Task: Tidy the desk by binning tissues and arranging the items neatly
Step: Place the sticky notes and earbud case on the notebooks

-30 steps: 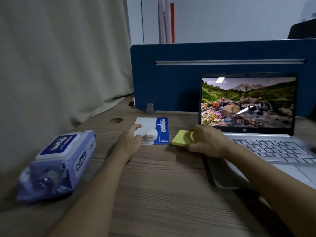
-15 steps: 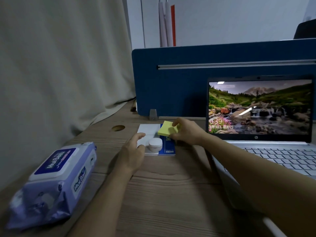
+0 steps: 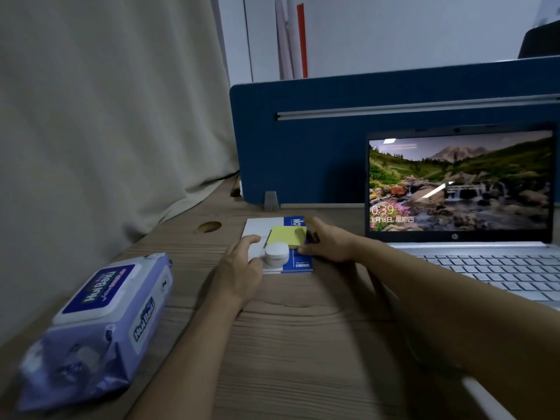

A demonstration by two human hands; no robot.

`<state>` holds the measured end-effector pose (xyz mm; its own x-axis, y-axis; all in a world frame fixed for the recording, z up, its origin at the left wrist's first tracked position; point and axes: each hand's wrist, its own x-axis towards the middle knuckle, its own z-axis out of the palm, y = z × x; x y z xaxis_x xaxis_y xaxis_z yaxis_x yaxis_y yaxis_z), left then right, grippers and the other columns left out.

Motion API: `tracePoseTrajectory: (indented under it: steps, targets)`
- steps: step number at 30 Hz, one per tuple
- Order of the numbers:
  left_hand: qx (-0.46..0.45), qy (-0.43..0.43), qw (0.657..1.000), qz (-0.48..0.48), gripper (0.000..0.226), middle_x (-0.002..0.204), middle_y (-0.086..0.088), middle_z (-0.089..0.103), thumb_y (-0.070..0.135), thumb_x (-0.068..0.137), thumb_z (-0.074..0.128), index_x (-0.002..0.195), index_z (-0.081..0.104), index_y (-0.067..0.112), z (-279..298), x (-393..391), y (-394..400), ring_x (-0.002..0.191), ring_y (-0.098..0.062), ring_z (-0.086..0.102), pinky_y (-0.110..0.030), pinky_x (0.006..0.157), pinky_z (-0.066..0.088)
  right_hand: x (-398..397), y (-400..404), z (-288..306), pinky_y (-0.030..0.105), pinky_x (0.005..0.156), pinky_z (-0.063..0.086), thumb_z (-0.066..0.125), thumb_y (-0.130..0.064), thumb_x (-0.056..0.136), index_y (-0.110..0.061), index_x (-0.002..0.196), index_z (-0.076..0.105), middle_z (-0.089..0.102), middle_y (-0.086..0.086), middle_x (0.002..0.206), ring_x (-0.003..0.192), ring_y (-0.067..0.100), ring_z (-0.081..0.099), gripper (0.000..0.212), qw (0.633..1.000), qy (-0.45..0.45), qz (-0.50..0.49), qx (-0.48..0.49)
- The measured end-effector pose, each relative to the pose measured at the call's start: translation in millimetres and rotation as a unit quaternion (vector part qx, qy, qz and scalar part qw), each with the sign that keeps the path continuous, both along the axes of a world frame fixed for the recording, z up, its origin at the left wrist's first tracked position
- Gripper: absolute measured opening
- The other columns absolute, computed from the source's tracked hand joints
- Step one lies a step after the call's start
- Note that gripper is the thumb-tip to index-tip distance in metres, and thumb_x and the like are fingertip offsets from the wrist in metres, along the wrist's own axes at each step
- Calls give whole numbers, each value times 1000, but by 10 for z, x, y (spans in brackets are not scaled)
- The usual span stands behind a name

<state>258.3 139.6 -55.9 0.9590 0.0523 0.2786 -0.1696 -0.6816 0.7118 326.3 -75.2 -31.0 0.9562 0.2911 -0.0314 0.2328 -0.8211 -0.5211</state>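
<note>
A white and blue notebook (image 3: 257,230) lies flat on the wooden desk (image 3: 303,344) in front of the blue partition. On it rests a yellow sticky note pad (image 3: 288,235), and my right hand (image 3: 328,241) still pinches the pad's right edge between thumb and fingers. A small white round container (image 3: 276,253) stands on the notebook just in front of the pad. My left hand (image 3: 239,266) lies on the notebook's left part, thumb and fingers cupped against the container's left side.
A purple wet wipes pack (image 3: 100,322) lies at the desk's left front. An open laptop (image 3: 457,183) with a lit screen stands at the right. The blue partition (image 3: 303,153) closes the back, a curtain (image 3: 106,131) hangs at the left, and a cable hole (image 3: 209,226) is near it.
My right hand lifted the yellow pad from the desk beside the laptop, carried it left and set it down on the notebook. My left hand stayed by the container.
</note>
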Motion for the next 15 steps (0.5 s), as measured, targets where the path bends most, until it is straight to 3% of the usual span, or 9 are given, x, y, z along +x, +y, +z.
tracePoseTrajectory:
  steps: [4, 11, 15]
  targets:
    - [48, 20, 999, 13, 51, 153, -3, 37, 24, 94, 42, 144, 41, 31, 1, -4, -18, 135, -24, 38, -38, 102, 35, -236, -112, 25, 34, 93, 41, 62, -36, 92, -21, 148, 27, 50, 12, 139, 121, 26, 52, 68, 999, 3, 11, -31]
    - [58, 30, 998, -18, 54, 153, -2, 34, 23, 91, 45, 145, 40, 33, 7, -38, -3, 133, -22, 40, -39, 101, 38, -675, -78, 82, 42, 110, 37, 59, -35, 94, -15, 149, 30, 45, 9, 147, 132, 24, 45, 66, 997, 12, 45, -56]
    - [40, 25, 997, -54, 58, 153, 1, 34, 18, 89, 45, 142, 40, 41, -7, -49, -19, 133, -20, 39, -36, 97, 37, -836, -163, 124, 39, 101, 44, 59, -34, 94, -15, 140, 41, 54, 11, 137, 120, 25, 54, 53, 995, 1, 22, -99]
